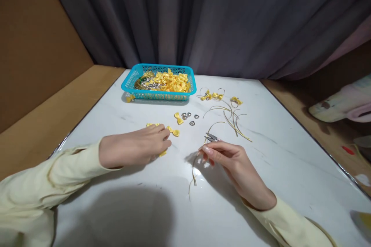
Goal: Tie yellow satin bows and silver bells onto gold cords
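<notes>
My left hand (pixel 142 144) is low over the table, its fingers bent down around a small yellow ribbon bow (pixel 162 154) that shows below the fingertips. Another yellow bow (pixel 174 131) lies just beyond those fingers, and a further one is partly covered by the hand. My right hand (pixel 232 158) pinches a thin gold cord (pixel 193 170) between thumb and forefinger; the cord's ends hang below and curve out above. Small pointed scissors (pixel 212 137) stick out from the same hand, their dark blades toward the left and their handles hidden in the palm.
A blue basket (pixel 159 95) at the back holds yellow bows, gold cords and silvery pieces. Several silver beads (pixel 189 115) lie beside a bow (pixel 179 118) mid-table. Rings with bows (pixel 213 95) and loose gold cords (pixel 237 125) lie to the right. A grey curtain (pixel 174 19) hangs behind.
</notes>
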### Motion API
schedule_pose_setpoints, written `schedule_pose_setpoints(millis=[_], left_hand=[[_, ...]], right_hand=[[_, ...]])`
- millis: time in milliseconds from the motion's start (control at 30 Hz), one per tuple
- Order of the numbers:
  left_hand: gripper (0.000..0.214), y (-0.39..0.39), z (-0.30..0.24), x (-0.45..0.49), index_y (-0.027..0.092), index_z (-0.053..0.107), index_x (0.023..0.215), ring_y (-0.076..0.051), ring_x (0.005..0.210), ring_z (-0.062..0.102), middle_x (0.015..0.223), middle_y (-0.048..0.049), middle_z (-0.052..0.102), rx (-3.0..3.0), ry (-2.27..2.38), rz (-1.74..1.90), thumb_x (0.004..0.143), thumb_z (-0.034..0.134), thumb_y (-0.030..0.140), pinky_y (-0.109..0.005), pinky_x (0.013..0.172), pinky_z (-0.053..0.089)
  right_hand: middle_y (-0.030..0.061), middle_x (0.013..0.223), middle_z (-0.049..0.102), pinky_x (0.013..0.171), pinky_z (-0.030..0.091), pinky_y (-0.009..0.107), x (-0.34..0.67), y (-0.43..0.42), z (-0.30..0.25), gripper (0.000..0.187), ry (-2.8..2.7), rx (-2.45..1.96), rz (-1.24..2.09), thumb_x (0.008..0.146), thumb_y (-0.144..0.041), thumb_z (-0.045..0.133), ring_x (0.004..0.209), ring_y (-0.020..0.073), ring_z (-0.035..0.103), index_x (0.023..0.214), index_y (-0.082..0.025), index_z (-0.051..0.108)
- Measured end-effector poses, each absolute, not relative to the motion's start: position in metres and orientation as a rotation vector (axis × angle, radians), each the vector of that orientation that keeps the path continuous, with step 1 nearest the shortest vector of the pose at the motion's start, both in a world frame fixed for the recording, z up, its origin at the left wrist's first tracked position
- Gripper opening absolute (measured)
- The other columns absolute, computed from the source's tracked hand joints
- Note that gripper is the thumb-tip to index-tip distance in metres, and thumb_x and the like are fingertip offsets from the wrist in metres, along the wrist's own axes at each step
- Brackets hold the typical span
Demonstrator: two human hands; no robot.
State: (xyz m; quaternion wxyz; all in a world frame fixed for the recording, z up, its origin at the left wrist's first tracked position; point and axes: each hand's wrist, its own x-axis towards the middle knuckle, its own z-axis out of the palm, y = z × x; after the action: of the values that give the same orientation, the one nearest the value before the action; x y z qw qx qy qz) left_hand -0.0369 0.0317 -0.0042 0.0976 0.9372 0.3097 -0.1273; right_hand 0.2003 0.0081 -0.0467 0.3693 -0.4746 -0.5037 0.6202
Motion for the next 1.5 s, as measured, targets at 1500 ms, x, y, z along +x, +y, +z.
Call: schedule_pose_setpoints(millis=[1500], left_hand=[[0.026, 0.027, -0.022, 0.006, 0.014, 0.058, 0.070, -0.008, 0.054, 0.043, 0.064, 0.0014, 0.056, 1.279, 0.881, 0.432, 0.087, 0.049, 0.031, -0.021, 0.055, 0.035]], right_hand=[[0.0051, 0.097, 0.065, 0.073, 0.049, 0.028, 0.196, -0.001, -0.038, 0.008, -1.215, -1.069, 1.528, 0.075, -0.027, 0.066, 0.081, 0.0146, 0.059, 0.075, -0.020, 0.072]])
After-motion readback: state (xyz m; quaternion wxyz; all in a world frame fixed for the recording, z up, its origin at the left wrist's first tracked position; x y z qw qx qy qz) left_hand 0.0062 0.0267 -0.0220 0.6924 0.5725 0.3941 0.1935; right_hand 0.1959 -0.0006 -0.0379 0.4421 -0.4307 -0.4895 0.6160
